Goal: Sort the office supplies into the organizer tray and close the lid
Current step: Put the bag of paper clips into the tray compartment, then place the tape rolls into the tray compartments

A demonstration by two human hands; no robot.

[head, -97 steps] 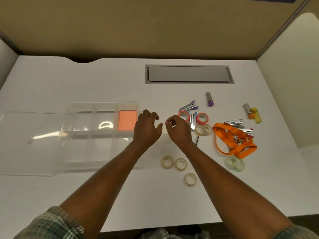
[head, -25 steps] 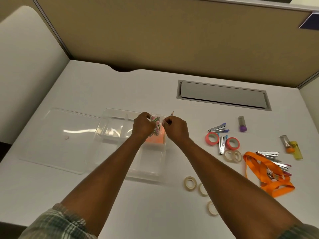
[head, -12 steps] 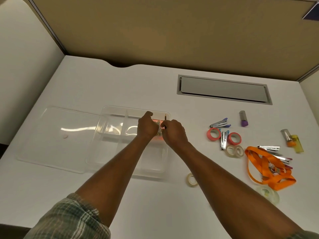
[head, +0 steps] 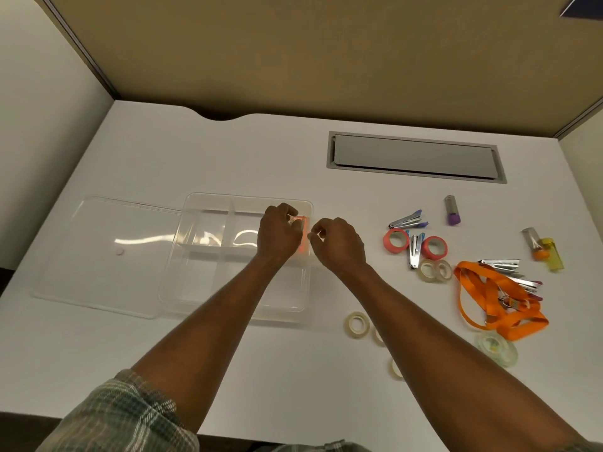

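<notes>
The clear organizer tray (head: 182, 282) lies open on the white desk, its lid (head: 107, 252) flat to the left. Orange sticky notes (head: 304, 247) sit in the back right compartment. My left hand (head: 277, 238) hovers over that compartment, fingers closed on a small clear packet (head: 294, 222) of coloured clips. My right hand (head: 337, 247) is just past the tray's right rim, fingers pinched together; nothing shows between them. Loose supplies lie to the right: red tape rolls (head: 395, 241), small staplers (head: 406, 220), an orange lanyard (head: 499, 298) and pale tape rolls (head: 358, 324).
A grey cable hatch (head: 414, 158) is set into the desk at the back. A purple-capped tube (head: 452, 212), a yellow item (head: 552, 256) and a clear tape roll (head: 496, 349) lie at the right. Partition walls close in the desk on three sides.
Both hands carried the packet from the desk over to the tray's back right compartment. My right hand has now let go and drawn slightly to the right.
</notes>
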